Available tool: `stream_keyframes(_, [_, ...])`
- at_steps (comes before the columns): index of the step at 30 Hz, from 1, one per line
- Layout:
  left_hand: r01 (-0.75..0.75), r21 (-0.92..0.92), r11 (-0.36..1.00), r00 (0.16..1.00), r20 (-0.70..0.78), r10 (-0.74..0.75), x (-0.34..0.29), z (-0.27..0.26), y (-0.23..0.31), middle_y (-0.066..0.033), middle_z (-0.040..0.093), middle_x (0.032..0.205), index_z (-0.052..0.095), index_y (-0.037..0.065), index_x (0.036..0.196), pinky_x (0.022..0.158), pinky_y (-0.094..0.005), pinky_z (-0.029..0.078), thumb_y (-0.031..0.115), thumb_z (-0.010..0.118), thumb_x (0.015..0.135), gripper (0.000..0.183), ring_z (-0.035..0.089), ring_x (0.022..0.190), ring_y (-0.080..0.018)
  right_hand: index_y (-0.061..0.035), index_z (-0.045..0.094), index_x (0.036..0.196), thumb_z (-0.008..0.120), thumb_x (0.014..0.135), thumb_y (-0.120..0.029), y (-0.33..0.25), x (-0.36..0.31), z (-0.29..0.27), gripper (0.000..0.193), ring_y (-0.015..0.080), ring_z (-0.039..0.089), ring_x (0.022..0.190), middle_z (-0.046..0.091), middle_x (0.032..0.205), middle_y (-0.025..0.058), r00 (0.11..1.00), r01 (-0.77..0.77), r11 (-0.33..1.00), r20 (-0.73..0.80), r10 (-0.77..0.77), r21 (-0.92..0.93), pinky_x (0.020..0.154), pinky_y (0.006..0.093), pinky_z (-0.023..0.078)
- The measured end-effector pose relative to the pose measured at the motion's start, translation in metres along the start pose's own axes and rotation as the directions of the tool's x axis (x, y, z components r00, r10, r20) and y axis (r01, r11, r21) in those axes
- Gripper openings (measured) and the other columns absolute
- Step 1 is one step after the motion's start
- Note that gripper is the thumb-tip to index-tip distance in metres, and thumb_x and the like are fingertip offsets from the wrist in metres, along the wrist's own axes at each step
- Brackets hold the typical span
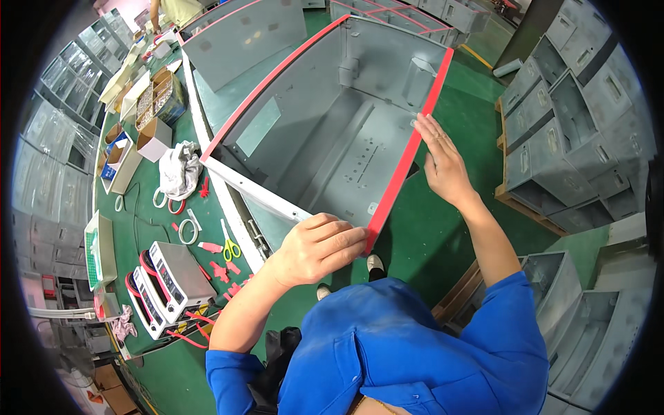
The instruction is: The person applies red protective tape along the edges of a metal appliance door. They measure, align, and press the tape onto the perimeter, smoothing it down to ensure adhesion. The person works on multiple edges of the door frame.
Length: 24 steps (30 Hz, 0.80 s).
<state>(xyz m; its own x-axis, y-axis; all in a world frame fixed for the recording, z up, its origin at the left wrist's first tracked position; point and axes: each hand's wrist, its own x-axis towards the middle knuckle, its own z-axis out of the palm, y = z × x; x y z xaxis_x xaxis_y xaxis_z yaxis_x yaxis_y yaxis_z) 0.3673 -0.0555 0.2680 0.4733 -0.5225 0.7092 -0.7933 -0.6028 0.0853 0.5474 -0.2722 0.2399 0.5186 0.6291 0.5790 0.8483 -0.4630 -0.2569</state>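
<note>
In front of me a grey sheet-metal box [311, 138] lies with its open side up, tilted across the bench edge. Red tape [400, 176] runs along its right rim, and more red tape lines the left and far rims. The near rim is bare, pale metal. My left hand [315, 250] is closed over the near right corner, fingers curled on the rim at the tape's end; what lies under the fingertips is hidden. Fingers stretched out, my right hand [445, 162] rests against the taped right rim farther up.
On the green bench at left lie yellow-handled scissors [232, 249], tape rolls [187, 231], a white cloth [181, 169], red tape scraps [220, 271] and two white power units [173, 280]. Another grey box [242, 41] stands beyond. Stacked metal boxes [574, 131] fill the right side. A person [181, 10] is at the far left.
</note>
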Motion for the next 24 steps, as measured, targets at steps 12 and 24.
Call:
stream_keyframes(12, [0.043, -0.114, 0.993, 0.990, -0.128, -0.057, 0.004, 0.004, -0.005, -0.0110, 0.061, 0.092, 0.058, -0.001, 0.087, 0.057, -0.0287, 0.046, 0.009, 0.060, 0.065, 0.025, 0.060, 0.068, -0.0190, -0.0032, 0.038, 0.127, 0.043, 0.067, 0.013, -0.003, 0.000, 0.000, 0.062, 0.0264, 0.033, 0.125, 0.038, 0.132, 0.0111, 1.000, -0.008, 1.000, 0.007, 0.008, 0.009, 0.103, 0.0369, 0.030])
stream_keyframes(24, [0.051, -0.122, 0.991, 0.990, -0.127, -0.066, 0.016, -0.002, 0.001, -0.0120, 0.060, 0.091, 0.057, -0.003, 0.085, 0.056, -0.0299, 0.047, 0.007, 0.063, 0.063, 0.026, 0.061, 0.071, -0.0210, -0.0041, 0.038, 0.127, 0.043, 0.066, 0.013, -0.004, -0.001, 0.001, 0.064, 0.0262, 0.033, 0.125, 0.037, 0.134, 0.0108, 1.000, -0.017, 1.000, 0.016, 0.017, 0.017, 0.102, 0.0367, 0.031])
